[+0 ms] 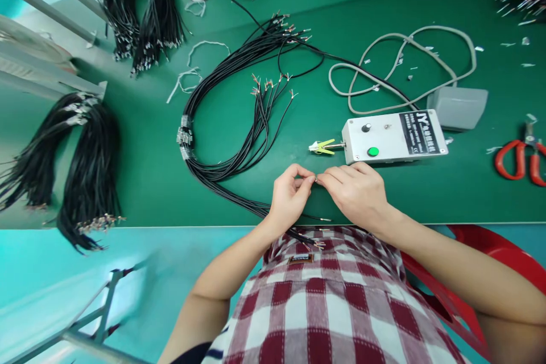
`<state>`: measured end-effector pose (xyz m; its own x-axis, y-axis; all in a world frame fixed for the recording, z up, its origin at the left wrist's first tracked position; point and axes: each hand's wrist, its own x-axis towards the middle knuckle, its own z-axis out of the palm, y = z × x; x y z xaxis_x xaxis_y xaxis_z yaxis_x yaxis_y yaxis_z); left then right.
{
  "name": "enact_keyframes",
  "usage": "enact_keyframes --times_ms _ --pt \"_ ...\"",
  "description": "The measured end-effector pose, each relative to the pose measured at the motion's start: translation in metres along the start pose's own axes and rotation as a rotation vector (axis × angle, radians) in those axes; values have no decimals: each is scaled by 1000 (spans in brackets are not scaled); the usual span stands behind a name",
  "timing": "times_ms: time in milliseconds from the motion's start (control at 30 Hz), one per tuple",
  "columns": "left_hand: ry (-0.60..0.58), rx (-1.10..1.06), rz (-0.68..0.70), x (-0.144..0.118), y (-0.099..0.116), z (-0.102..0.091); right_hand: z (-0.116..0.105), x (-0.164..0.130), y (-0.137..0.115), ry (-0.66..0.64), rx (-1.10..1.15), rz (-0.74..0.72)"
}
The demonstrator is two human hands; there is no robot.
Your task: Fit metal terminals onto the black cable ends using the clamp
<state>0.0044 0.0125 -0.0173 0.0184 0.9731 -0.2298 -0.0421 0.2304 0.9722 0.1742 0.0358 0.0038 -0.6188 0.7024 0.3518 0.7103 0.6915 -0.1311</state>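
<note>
Nearest the camera, a red-and-white checked cloth [333, 301] covers the lap, with a few loose black wire ends lying on its top edge. Just past it, at the near edge of the green matted surface [469, 193], left hand [290, 196] and right hand [356, 190] meet fingertip to fingertip, both pinching a tiny metal terminal on a thin black wire [316, 180] between thumbs and forefingers. Terminal sits right between the two hands, directly in front of the white rectangular control box with green button [394, 136]. Wire trails off left under the left hand toward the looped bundle of black wires with crimped ends [230, 125], which lies left of the box. Yellow-green clip [323, 147] sticks out of the box's left end, just beyond the hands. Right of the box, red-handled scissors [520, 160]. Behind the box, grey foot pedal [458, 107] with coiled grey cable [401, 68]. Far left of the box, more black wire bunches [145, 11].
</note>
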Motion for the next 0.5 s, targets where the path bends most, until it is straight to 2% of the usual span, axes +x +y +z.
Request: enact_keyframes --times_ms 133,200,267,400,500 --pt "42 -2 1 9 2 -5 -10 -4 17 46 -78 33" --pt "75 -22 -8 15 5 -7 -15 1 24 73 -114 56" --pt "79 -45 -18 21 8 -9 -16 11 28 46 -142 70" --pt "89 -57 -1 32 14 -12 -5 36 31 -89 -194 77" --pt "95 -57 36 41 17 -15 7 46 37 -109 -198 68"
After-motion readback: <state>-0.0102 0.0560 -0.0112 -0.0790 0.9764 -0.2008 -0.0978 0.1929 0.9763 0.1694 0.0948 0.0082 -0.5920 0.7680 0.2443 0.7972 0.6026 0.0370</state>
